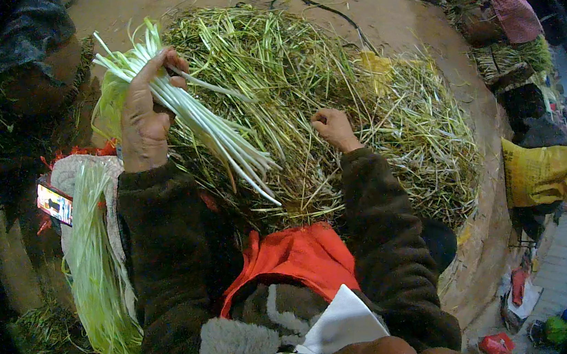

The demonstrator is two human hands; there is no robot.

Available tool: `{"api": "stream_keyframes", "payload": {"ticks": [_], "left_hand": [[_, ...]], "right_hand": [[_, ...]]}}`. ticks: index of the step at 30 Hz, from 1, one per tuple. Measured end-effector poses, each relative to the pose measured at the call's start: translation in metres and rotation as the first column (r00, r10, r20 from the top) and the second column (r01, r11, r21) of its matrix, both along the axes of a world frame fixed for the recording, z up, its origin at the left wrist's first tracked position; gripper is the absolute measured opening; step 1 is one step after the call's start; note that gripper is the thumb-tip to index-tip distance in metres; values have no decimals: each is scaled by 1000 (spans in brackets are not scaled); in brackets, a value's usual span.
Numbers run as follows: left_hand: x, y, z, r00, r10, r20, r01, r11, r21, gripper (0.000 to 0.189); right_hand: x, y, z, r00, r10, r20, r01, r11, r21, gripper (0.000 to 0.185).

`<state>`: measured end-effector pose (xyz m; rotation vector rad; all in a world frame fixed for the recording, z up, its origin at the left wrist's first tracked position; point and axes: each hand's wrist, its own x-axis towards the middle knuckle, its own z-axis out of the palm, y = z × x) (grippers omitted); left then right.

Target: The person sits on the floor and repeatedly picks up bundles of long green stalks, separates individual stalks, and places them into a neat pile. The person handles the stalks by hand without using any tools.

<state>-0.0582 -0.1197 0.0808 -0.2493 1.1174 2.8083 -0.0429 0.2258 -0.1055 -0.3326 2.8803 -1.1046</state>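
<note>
My left hand (150,113) is closed around a bundle of long white and pale green stalks (199,118), held raised over the left side of a big heap of loose green and straw-coloured stalks (260,50). The bundle slants down to the right, and one stalk sticks out from it. My right hand (333,127) is over the middle of the heap with its fingers curled; whether a thin stalk is between the fingertips cannot be told. More pale green stalks (93,264) lie in a long bunch on a light fleecy cloth (62,171), left of my left sleeve.
A lit phone (54,203) lies by the cloth. Another person's sleeve (33,37) is at the upper left. A black cord (317,5) runs over the ground beyond the heap. At the right are a yellow sack (544,170), a pink cloth (509,5) and more stalks.
</note>
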Motion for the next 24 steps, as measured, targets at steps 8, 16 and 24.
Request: {"api": "stream_keyframes", "payload": {"ticks": [8,16,24], "left_hand": [[7,12,3,993,12,118,-14,1000,20,10],[6,15,-6,989,-94,114,78,987,137,8],[13,53,-17,963,-45,264,22,995,93,19]], "right_hand": [[-7,-9,-82,988,-123,95,105,979,177,32],[6,39,8,864,114,491,-111,993,-34,30],[32,120,171,965,-174,194,253,808,-533,14]]}}
